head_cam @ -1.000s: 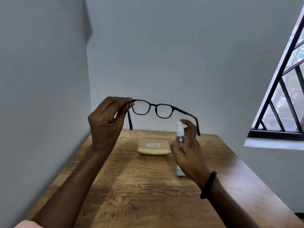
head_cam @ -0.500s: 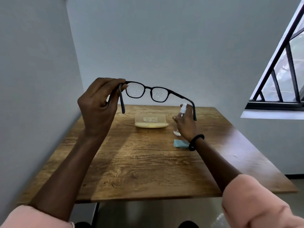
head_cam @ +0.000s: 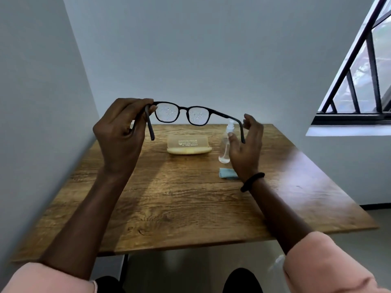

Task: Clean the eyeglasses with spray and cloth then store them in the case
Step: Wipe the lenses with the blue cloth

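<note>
Above the surface point(head_cam: 190, 204), left grip point(head_cam: 120, 132) pinches glasses point(head_cam: 182, 113) at the hinge, wet lenses clear of everything; right grip point(head_cam: 245, 144) open beside bottle point(head_cam: 224, 144), cloth point(head_cam: 227, 173) just below for wiping; case point(head_cam: 189, 144) between grips

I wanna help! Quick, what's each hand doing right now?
Left hand: closed, holding the black-framed eyeglasses by one corner.
Right hand: open, holding nothing, beside the clear plastic spray bottle.

A wooden table point(head_cam: 190, 208) stands in a grey-walled corner beside a black-barred window point(head_cam: 364, 77) admitting daylight.
</note>
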The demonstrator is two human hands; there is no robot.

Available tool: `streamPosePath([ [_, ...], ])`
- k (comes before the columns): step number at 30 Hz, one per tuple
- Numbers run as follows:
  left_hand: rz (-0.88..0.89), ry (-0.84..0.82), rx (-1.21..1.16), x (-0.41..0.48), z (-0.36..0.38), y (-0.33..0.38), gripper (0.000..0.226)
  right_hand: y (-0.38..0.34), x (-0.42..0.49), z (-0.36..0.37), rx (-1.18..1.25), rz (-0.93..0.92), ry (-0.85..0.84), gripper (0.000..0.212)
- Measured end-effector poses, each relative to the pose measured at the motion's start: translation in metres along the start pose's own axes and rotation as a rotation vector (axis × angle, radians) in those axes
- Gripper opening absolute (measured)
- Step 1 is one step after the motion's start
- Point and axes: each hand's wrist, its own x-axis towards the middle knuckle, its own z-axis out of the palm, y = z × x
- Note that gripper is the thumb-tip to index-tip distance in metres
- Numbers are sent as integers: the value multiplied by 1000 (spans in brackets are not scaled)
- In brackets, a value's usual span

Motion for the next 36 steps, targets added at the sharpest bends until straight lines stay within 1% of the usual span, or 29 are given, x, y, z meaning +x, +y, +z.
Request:
streamPosePath([
  [2,-1,-1,-5,1,1,1,16,-18,9,-11,2,-78,81,44],
  [4,1,-6,-10,2,1,3,16,-37,17,-23,73,-148,79,34],
  [7,3,-1,-23,3,0,6,15,-62,25,-39,126,-287,1,31],
  [10,5,6,-38,2,-2,11,13,-76,33,-48,201,-358,-148,29],
  [12,-4,12,-51,2,-4,14,13,-80,37,-47,213,-364,-226,26],
  [14,-16,19,-60,3,-5,17,13,-81,40,-43,221,-351,-264,20],
  [17,-12,29,-65,5,-6,20,13,-83,42,-39,240,-340,-254,13],
  [20,-18,23,-73,6,-7,19,11,-83,44,-36,234,-362,-205,10],
  [25,-75,-74,-119,1,-2,9,11,-86,47,-31,239,-365,-101,9],
  [31,-204,-220,-261,-10,9,-10,13,-79,37,-26,177,-350,-79,13],
  [33,-224,-277,-278,-17,14,-18,18,-72,33,-22,182,-344,-86,14],
  [36,-214,-295,-263,-27,19,-25,34,-59,25,-16,165,-335,-103,15],
])
